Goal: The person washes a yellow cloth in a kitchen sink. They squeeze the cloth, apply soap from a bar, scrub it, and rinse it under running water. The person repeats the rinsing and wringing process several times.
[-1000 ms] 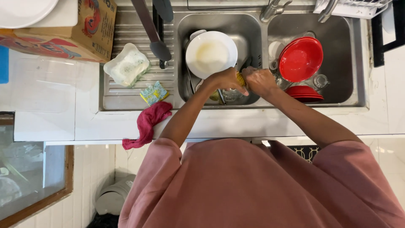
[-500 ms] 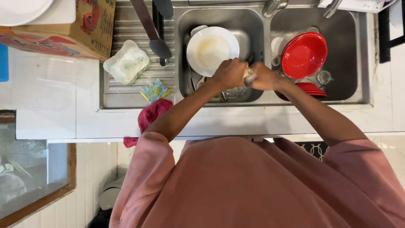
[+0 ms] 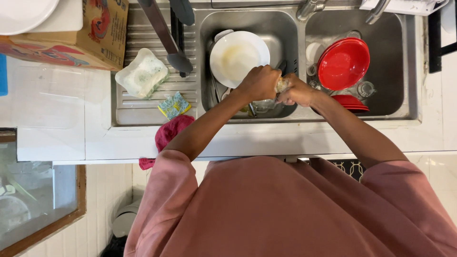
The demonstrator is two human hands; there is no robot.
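Note:
Both of my hands meet over the left sink basin (image 3: 285, 33). My left hand (image 3: 259, 82) is closed around a slim utensil; its dark end (image 3: 282, 66) pokes out beyond my fingers. My right hand (image 3: 299, 91) presses a soapy yellow sponge (image 3: 282, 85) against that utensil. A white plate (image 3: 235, 54) leans in the basin just behind my left hand. A clear glass (image 3: 263, 105) lies under my hands, partly hidden.
The right basin holds a red bowl (image 3: 343, 63), a red plate (image 3: 351, 101) and a small glass (image 3: 366, 88). The drainboard carries a soap dish (image 3: 142, 74), a patterned scrub pad (image 3: 174, 105), a black spatula (image 3: 166, 35) and a pink cloth (image 3: 169, 135). A cardboard box (image 3: 71, 35) stands at left.
My hands stay together at the sink and have shifted slightly right, the sponge rubbing along the utensil. The dishes have not moved.

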